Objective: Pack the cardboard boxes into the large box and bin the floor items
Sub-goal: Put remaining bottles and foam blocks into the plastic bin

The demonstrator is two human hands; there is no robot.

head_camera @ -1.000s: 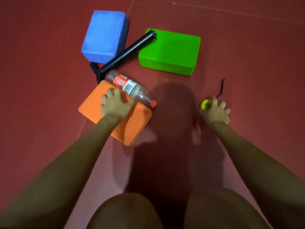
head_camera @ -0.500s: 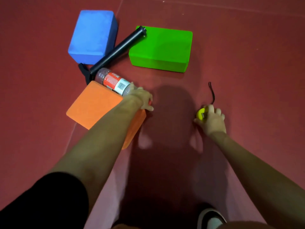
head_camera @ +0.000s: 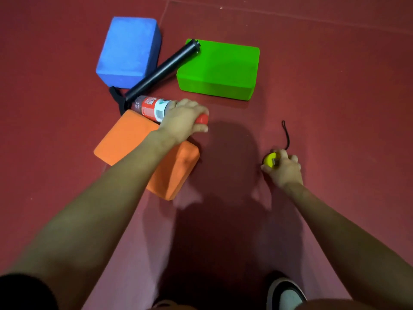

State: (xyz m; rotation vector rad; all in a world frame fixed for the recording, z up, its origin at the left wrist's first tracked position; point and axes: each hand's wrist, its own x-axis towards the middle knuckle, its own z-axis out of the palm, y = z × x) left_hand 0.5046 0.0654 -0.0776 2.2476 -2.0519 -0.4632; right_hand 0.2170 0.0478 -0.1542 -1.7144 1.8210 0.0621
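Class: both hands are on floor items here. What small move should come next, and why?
Probably lift both items: the left hand grips the bottle near its red cap, and the right hand holds the small yellow item. No bin is in view.

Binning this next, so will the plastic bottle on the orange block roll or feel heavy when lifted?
Likely light: the bottle looks like thin plastic, though its fill is unclear. Its round body lies sideways on the orange block, so it could roll if let go. The left hand grips near the red cap, so the base may dip.
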